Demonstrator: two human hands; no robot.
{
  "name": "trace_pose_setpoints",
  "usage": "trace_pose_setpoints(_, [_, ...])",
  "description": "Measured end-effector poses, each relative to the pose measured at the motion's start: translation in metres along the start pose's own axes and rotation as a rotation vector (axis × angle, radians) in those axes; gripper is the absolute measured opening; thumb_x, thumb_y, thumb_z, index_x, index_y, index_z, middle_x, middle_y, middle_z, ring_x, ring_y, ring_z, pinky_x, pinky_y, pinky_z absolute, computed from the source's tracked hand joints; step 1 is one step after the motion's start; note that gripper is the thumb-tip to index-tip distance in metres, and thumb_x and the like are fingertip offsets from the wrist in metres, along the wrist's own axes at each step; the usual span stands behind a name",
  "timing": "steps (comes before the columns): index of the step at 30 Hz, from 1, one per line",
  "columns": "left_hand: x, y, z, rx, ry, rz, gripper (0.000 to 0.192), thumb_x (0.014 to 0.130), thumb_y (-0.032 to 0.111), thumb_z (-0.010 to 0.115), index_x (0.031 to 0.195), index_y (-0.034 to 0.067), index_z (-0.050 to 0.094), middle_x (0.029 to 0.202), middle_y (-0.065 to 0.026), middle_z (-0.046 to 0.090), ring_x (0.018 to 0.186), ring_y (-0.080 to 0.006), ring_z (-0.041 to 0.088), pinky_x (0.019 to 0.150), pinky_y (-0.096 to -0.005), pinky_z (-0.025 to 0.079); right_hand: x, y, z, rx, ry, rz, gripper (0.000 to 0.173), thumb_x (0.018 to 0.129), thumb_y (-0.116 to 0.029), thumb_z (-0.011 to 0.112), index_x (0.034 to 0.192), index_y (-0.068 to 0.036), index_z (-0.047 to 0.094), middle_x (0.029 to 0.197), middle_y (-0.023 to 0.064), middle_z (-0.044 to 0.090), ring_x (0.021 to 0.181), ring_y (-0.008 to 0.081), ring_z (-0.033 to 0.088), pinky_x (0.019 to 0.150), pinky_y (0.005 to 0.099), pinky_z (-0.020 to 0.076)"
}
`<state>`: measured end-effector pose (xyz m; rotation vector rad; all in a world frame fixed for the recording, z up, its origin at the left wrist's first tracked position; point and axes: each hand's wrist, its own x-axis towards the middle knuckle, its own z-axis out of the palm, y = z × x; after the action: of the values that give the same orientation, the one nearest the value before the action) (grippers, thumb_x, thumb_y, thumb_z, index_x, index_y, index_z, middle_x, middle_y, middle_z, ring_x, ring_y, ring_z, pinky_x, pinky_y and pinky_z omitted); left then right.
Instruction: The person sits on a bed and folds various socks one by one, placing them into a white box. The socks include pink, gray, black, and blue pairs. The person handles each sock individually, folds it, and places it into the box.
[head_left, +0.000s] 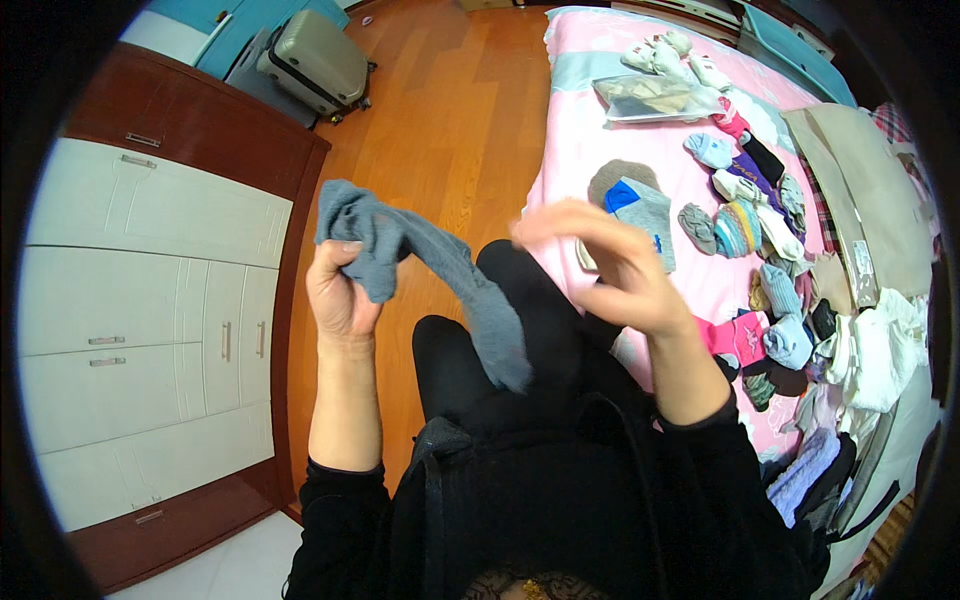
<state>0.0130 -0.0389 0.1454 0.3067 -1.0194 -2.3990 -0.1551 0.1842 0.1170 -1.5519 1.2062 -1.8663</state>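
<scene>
My left hand (341, 296) grips a blue-grey sock (431, 255) by one bunched end, and its other end hangs down over my black-clad legs. To the right, my right hand (611, 266) is raised with thumb and fingers apart, holding nothing; it looks slightly blurred. Beyond that hand, a light grey sock with a blue patch (649, 217) lies flat on the pink bed, beside a brownish-grey sock (622, 176) partly under it. Further right are rolled socks: a striped one (739, 229), a grey one (697, 227) and a light blue one (709, 150).
A clear plastic bag (656, 97) and white socks (667, 56) lie at the bed's far end. A beige fabric panel (862, 195) and white garments (881, 352) line the right side. White drawers (142, 300) stand left of the wooden floor (442, 97), with a suitcase (319, 64) beyond.
</scene>
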Motion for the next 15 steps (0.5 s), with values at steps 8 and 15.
trace_pose_setpoints(8, [-0.003,-0.025,0.028,0.419,0.052,-0.020,0.039,0.080,0.008,0.057,0.116,0.001,0.044,0.108,-0.0094,0.054,0.103,-0.0213,0.053,0.093,-0.0370,0.040,0.017,0.076,0.071,0.491,0.321,0.430,0.019,0.085,-0.003,0.052,0.104,-0.001,0.055,0.096,0.0026,0.059,0.090,0.0117,0.056,0.082,0.0269,0.0444])
trace_pose_setpoints(15, [-0.013,-0.021,0.013,0.470,0.041,-0.030,0.039,0.086,0.014,0.056,0.120,0.000,0.043,0.114,-0.0102,0.053,0.109,-0.0191,0.050,0.094,-0.0349,0.038,-0.012,0.100,0.032,1.335,0.792,0.414,0.039,0.091,-0.045,0.043,0.092,-0.007,0.050,0.083,0.0083,0.051,0.050,0.0116,0.039,0.041,0.0249,0.0304])
